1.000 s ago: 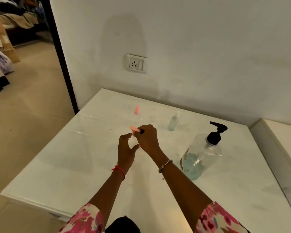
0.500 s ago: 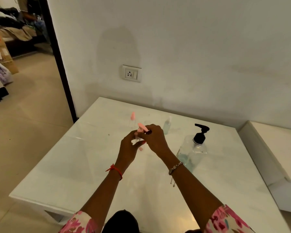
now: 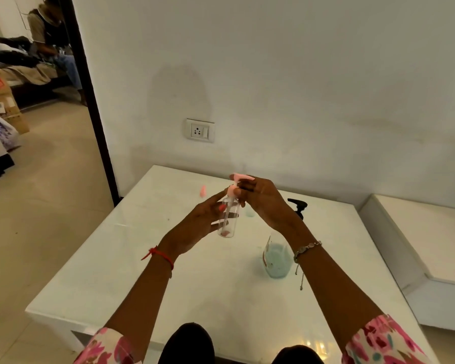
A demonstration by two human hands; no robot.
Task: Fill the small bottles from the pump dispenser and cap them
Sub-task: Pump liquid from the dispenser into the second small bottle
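Okay, your left hand point(image 3: 195, 227) grips small bottle point(image 3: 229, 219); right hand point(image 3: 265, 203) pinches pink cap point(image 3: 231, 190) above it; twist square, hold it upright.

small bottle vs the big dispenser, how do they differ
The small bottle has a pink pump; the dispenser has a black pump. The small bottle is held up by the left hand and right hand; the dispenser stands on the table. The dispenser holds blue liquid; the small bottle shows none. Both are clear.
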